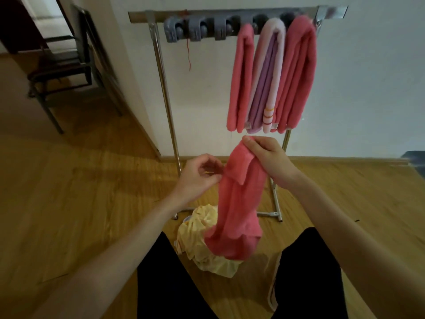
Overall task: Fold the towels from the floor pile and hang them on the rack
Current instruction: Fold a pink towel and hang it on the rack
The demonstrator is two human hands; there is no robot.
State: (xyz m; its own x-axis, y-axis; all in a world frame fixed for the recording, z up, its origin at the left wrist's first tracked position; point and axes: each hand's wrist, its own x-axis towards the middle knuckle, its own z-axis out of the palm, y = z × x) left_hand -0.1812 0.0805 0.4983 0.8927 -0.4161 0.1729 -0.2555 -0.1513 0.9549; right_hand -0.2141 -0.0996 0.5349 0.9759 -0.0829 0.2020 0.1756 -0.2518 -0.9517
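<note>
Three folded towels already hung at the upper right of the frame: a pink one (241, 77), a purple-and-pale one (268, 74) and another pink one (299, 70), side by side under the grey clips (195, 28) of the rack (161, 72). The three clips toward the left stood bare, so I judged about half the job done.

In the middle of the frame, my right hand (264, 155) gripped the top edge of a fourth pink towel (239, 203), fingers curled over its fold, and the cloth hung down long and loose, not yet folded. My left hand (200, 176) pinched its left edge just below the top.

Beneath it, on the wooden floor (80, 180) between my knees, lay a crumpled yellow cloth (202, 229), the rest of the pile; whether more lay under it I could not tell. Folding and hanging both remained.
</note>
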